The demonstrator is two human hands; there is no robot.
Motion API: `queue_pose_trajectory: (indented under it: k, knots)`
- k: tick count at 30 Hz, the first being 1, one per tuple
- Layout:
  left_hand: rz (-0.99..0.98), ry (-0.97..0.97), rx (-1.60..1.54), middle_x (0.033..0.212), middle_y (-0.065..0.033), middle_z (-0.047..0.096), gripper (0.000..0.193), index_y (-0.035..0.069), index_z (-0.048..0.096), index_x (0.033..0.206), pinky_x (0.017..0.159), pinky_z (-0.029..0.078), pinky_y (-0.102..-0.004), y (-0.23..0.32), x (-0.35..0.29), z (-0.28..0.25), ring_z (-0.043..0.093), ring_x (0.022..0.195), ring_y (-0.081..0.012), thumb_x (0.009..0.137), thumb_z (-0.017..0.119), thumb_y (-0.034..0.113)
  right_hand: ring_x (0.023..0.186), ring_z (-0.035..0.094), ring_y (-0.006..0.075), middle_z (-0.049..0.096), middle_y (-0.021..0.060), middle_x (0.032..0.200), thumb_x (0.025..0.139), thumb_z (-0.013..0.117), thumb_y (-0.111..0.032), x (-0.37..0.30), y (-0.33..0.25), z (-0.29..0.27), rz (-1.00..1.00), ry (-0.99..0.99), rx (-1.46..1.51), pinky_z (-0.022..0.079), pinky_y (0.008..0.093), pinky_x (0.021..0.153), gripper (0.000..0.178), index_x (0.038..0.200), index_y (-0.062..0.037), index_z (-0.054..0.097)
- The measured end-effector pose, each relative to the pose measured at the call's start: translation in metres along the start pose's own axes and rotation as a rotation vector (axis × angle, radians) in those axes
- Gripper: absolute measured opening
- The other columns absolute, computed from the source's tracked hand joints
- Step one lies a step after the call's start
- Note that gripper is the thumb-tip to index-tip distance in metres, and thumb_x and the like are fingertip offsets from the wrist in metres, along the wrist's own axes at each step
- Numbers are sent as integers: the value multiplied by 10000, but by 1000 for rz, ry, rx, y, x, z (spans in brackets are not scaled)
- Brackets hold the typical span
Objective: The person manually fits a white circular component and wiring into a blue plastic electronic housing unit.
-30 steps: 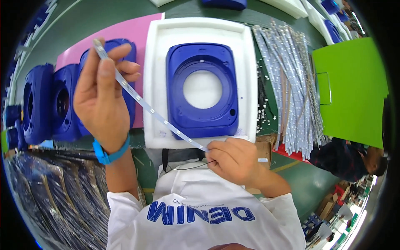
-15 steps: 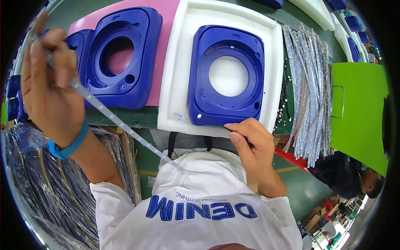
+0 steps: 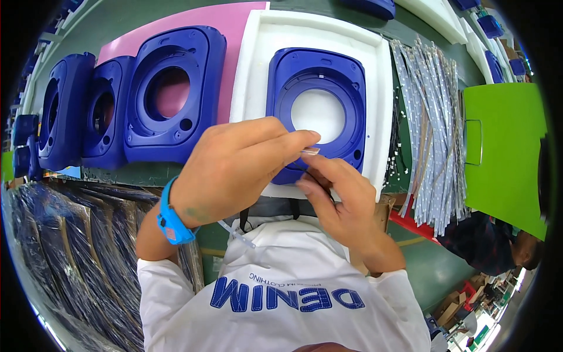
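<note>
My left hand (image 3: pixel 234 167) is closed in a pinch on an LED strip (image 3: pixel 237 236). The strip's tail hangs below my palm over the white shirt, and its pale end shows at my fingertips. Fingertip to fingertip with it, my right hand (image 3: pixel 349 202) pinches a thin dark cable (image 3: pixel 306 174); its connector is hidden between the fingers. Both hands are held above the front edge of a blue plastic housing (image 3: pixel 359 111) with a large round opening. That housing lies in a white foam tray (image 3: pixel 249 76).
Several more blue housings (image 3: pixel 202 88) stand on the left, partly on a pink sheet (image 3: pixel 234 41). To the right lie a bundle of LED strips (image 3: pixel 431 129), small dark cables (image 3: pixel 396 146) and a green panel (image 3: pixel 504 158). Plastic-wrapped stock (image 3: pixel 76 234) fills the lower left. Another person (image 3: pixel 487 246) is at lower right.
My left hand has come from the far left to the middle, bringing the strip's end to my right hand. The right hand has shifted slightly down and left, still holding the cable.
</note>
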State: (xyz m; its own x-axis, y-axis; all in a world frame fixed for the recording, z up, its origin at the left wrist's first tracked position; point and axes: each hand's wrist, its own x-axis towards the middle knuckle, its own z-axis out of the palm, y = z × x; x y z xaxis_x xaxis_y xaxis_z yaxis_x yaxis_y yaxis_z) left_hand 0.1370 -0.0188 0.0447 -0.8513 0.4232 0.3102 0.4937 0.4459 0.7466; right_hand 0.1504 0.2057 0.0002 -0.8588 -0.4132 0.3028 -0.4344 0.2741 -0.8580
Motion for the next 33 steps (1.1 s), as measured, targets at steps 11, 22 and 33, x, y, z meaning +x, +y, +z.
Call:
queue_pose_trajectory:
  k: [11, 22, 33]
  knots:
    - [-232, 8, -122, 874, -84, 645, 326, 30, 728, 1272, 604, 519, -321, 8, 0, -13, 679, 685, -175, 970, 631, -46, 527, 570, 59, 730, 65, 726, 1106, 574, -139, 18, -9, 2, 327, -70, 475, 444, 249, 499, 208, 1162, 15, 701]
    - [-435, 195, -771, 1034, -89, 661, 267, -57, 703, 1300, 734, 593, -267, -8, -18, 39, 716, 861, -141, 1059, 613, 15, 593, 639, 58, 727, 83, 734, 1020, 670, -31, 18, 1, -1, 168, 26, 296, 482, 232, 530, 89, 1065, 36, 708]
    - [-313, 257, -612, 1101, -113, 671, 280, -9, 739, 1285, 870, 630, -287, -17, -21, 55, 709, 974, -172, 1017, 659, -21, 499, 626, 94, 705, 79, 651, 919, 724, -2, 25, 11, -1, 61, 85, 119, 466, 263, 471, 32, 943, 20, 722]
